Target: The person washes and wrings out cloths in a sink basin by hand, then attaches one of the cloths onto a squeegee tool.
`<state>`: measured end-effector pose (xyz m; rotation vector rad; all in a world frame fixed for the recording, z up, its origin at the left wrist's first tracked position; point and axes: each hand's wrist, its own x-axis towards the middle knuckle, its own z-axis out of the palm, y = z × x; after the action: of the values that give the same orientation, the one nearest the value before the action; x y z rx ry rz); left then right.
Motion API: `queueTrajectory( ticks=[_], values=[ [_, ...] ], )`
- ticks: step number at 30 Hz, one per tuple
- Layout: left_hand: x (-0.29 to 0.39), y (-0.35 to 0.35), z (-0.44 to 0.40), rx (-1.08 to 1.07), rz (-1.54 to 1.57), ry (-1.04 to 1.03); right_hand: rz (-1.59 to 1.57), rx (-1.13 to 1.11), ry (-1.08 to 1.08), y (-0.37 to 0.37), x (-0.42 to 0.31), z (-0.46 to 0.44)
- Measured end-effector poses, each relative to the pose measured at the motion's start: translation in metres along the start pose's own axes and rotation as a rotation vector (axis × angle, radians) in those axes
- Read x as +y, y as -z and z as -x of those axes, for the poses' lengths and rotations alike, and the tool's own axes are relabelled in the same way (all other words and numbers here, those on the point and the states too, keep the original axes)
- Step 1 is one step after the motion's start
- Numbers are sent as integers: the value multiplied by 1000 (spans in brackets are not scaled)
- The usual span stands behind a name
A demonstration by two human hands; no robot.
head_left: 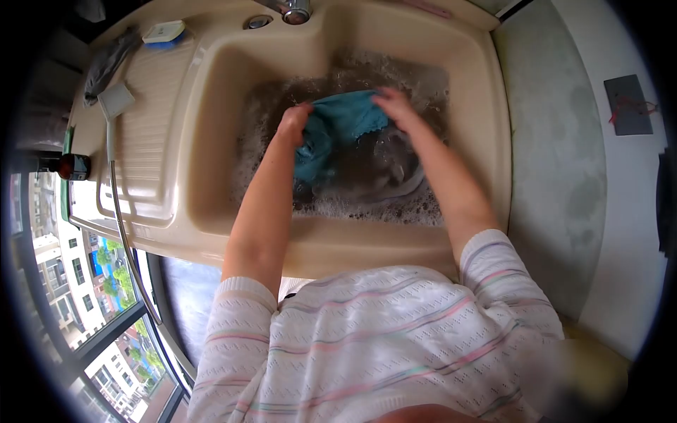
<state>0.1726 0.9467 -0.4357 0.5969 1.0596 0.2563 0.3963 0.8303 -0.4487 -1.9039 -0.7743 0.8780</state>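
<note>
A wet teal cloth (349,116) is stretched between my two hands, its lower part hanging into dark, sudsy water. My left hand (293,125) is closed on its left edge. On the other side, my right hand (395,107) grips the upper right corner. Below the teal cloth, a greyish garment (395,166) lies partly under the water. The beige sink (204,141) surrounds all this, with foam (360,208) along the near side. What kind of garment the teal cloth is, I cannot make out.
A faucet (295,13) stands at the sink's back edge. On the ribbed drainboard at left are a blue-bristled brush (164,34), a dark cloth (111,63) and a shower head (116,101) with a hose. A brown bottle (74,167) is beyond. A wall (557,141) borders the right.
</note>
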Motion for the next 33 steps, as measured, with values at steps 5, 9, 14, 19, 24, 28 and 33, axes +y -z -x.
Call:
queueTrajectory(
  ticks=[5,9,14,19,24,28,33],
  values=[
    [11,-14,30,-185,346,56,90,-197,436,-84,-92,63],
    [-6,17,20,-295,-42,-469,309,-74,575,-119,-142,129],
    [9,-35,24,40,181,-72,401,87,251,-90,-106,48],
    [28,-27,28,97,156,-196,511,213,69,-20,-48,8],
    [17,3,7,72,171,-144,215,277,99,-21,-23,5],
    [10,4,-6,-737,439,35,62,-11,435,-85,-101,70],
    [0,-17,28,-191,228,-349,308,165,712,-127,-132,117]
  ],
)
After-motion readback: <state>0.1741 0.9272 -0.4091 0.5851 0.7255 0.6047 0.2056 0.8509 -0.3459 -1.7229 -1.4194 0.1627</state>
